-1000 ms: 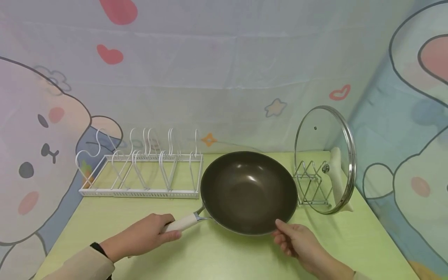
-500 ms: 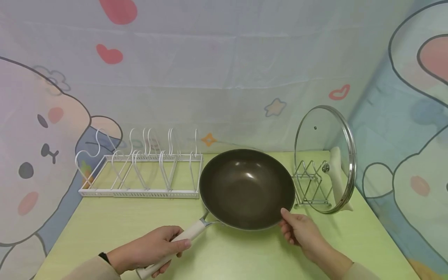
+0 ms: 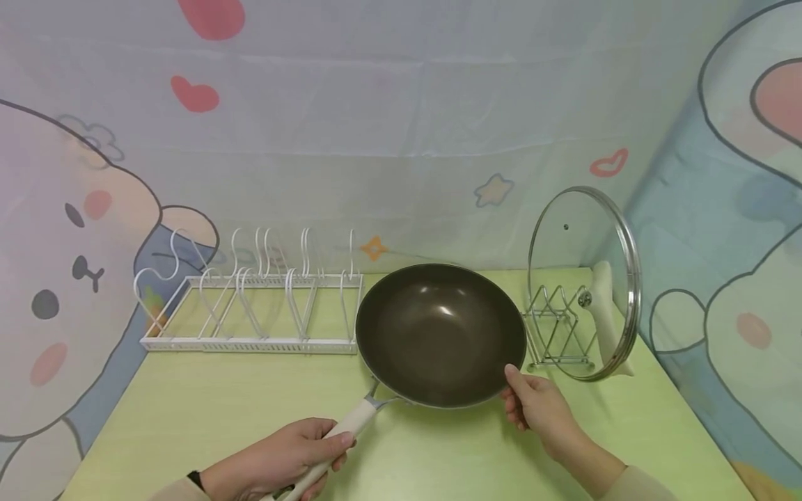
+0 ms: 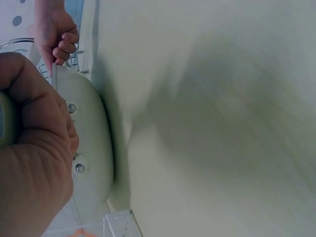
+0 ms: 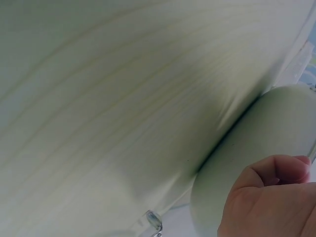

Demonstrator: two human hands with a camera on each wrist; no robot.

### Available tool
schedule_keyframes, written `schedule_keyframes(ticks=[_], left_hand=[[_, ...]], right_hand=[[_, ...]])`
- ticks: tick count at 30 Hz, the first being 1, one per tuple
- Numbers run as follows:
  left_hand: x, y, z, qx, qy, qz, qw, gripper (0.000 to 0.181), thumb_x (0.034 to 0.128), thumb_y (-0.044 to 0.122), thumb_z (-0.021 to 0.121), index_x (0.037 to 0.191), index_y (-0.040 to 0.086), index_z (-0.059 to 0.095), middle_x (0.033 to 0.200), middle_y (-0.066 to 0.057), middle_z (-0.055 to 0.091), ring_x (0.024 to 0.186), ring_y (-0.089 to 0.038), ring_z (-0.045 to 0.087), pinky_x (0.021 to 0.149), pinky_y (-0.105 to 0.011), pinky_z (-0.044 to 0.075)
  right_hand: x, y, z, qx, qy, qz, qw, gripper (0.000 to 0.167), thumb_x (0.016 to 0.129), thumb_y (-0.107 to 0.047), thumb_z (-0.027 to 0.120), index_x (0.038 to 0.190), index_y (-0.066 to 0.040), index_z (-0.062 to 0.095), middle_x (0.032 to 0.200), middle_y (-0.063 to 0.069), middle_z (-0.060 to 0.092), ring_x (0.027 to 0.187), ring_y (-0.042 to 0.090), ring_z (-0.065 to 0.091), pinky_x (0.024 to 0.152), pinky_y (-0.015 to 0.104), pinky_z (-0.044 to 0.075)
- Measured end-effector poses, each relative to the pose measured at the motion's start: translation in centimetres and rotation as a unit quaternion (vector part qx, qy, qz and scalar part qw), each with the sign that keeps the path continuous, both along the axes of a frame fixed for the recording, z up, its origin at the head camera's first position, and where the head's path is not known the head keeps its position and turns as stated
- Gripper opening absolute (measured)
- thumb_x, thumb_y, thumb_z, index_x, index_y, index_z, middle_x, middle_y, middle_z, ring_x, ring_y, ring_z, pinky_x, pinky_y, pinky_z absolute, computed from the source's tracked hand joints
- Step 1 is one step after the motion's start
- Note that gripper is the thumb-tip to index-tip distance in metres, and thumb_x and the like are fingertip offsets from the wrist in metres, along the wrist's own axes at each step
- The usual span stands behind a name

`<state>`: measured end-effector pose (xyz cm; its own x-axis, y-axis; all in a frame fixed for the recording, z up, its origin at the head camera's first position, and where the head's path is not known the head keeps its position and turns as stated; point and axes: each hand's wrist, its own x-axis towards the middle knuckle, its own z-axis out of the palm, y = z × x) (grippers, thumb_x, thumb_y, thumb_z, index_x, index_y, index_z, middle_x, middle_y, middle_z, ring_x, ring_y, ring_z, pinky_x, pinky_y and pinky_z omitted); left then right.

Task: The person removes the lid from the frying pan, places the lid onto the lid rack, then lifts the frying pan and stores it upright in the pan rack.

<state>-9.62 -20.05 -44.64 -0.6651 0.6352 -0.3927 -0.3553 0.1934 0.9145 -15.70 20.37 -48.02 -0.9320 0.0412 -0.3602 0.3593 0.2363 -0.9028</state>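
A deep frying pan (image 3: 438, 341) with a dark brown inside and a pale outside sits mid-table, its inside facing up. My left hand (image 3: 291, 452) grips its cream handle (image 3: 358, 419), which points toward me and to the left. At the pan's near right rim, my right hand (image 3: 544, 410) pinches the edge, thumb on top and fingers curled beneath. The pan's pale outer wall (image 4: 91, 123) and handle rivets show in the left wrist view. A dark shadow runs along the pan's base (image 5: 237, 148) in the right wrist view; whether it touches the table I cannot tell.
Left of the pan stands a white wire rack (image 3: 250, 344) with several upright loops. A small metal rack (image 3: 560, 360) stands at the right, with a glass lid (image 3: 626, 278) upright in it, its cream handle (image 3: 603, 313) facing right. A printed cloth (image 3: 401, 139) hangs behind the green table (image 3: 207, 396).
The pan has turned, its handle swinging right and nearer to me. My left hand has moved right and closer with the handle; the right hand has shifted slightly up and right along the rim.
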Motion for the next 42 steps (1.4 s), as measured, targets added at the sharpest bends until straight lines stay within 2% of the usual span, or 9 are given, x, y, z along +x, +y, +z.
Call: schedule_keyframes(ticks=[10, 20, 26, 34, 42], left_hand=[[0.7, 1.2, -0.6, 0.024, -0.007, 0.029, 0.9993, 0.032, 0.1149, 0.031, 0.050, 0.119, -0.001, 0.055, 0.090, 0.002, 0.060, 0.053, -0.005, 0.055, 0.054, -0.019, 0.044], [1.3, 2.6, -0.7, 0.028, -0.006, 0.031, 0.9991, 0.030, 0.1148, 0.033, 0.050, 0.117, 0.003, 0.056, 0.088, 0.005, 0.060, 0.059, -0.007, 0.058, 0.057, -0.020, 0.045], [1.3, 3.3, -0.6, 0.024, -0.018, 0.035, 0.9989, 0.031, 0.1148, 0.034, 0.049, 0.118, 0.003, 0.055, 0.088, 0.004, 0.060, 0.059, -0.008, 0.058, 0.058, -0.022, 0.047], [0.9, 3.9, -0.6, 0.003, -0.021, 0.054, 0.9983, 0.035, 0.1142, 0.037, 0.050, 0.121, 0.003, 0.054, 0.087, 0.004, 0.060, 0.053, -0.009, 0.058, 0.054, -0.023, 0.049], [0.5, 4.1, -0.5, 0.010, -0.039, 0.058, 0.9975, 0.039, 0.1128, 0.040, 0.053, 0.123, 0.002, 0.053, 0.088, 0.003, 0.060, 0.051, -0.007, 0.058, 0.051, -0.022, 0.049]], right_hand=[[-0.3, -0.3, -0.2, 0.021, 0.019, -0.008, 0.9996, 0.055, 0.113, -0.051, 0.048, 0.090, -0.004, 0.065, 0.066, -0.002, 0.059, 0.057, 0.013, 0.055, 0.053, 0.025, 0.047], [-1.1, -0.2, 0.3, 0.033, 0.033, -0.001, 0.9989, 0.056, 0.114, -0.051, 0.045, 0.090, -0.003, 0.062, 0.067, -0.003, 0.057, 0.061, 0.014, 0.058, 0.055, 0.025, 0.049], [-1.6, 0.0, 0.3, 0.029, 0.036, -0.003, 0.9989, 0.055, 0.114, -0.051, 0.044, 0.089, -0.004, 0.061, 0.065, -0.004, 0.056, 0.060, 0.013, 0.058, 0.055, 0.024, 0.048], [-2.4, 0.0, 0.2, 0.028, 0.032, -0.010, 0.9990, 0.056, 0.113, -0.054, 0.045, 0.090, -0.005, 0.060, 0.066, -0.004, 0.055, 0.061, 0.014, 0.059, 0.057, 0.025, 0.049], [-3.0, 0.1, 0.2, 0.021, 0.032, -0.011, 0.9992, 0.055, 0.113, -0.055, 0.045, 0.088, -0.008, 0.058, 0.066, -0.005, 0.054, 0.062, 0.014, 0.060, 0.057, 0.025, 0.049]])
